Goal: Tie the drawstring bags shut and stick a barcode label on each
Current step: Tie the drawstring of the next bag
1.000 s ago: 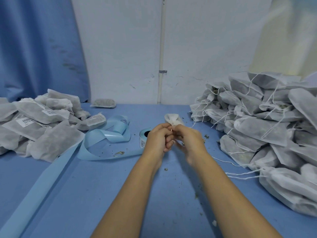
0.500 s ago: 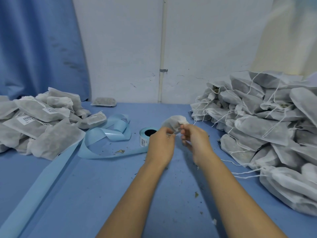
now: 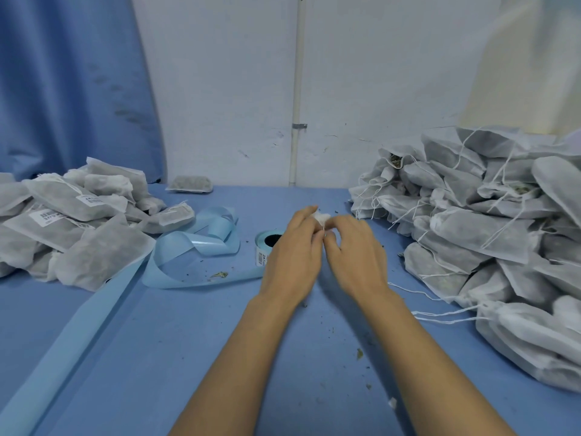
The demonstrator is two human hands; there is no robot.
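A small white drawstring bag peeks out just past my fingertips at the table's middle; most of it is hidden. My left hand and my right hand meet over it, fingers curled, pinching its thin white string between them. A roll of barcode labels on blue backing stands just left of my left hand, partly covered by it. Its blue backing strip curls off to the left.
A pile of labelled bags lies at the left. A larger heap of untied bags with loose strings fills the right. One flat bag sits by the back wall. Herb crumbs dot the blue table.
My hands had drawn slightly apart half a second ago; now they have closed together again over the bag and dropped lower, hiding more of it.
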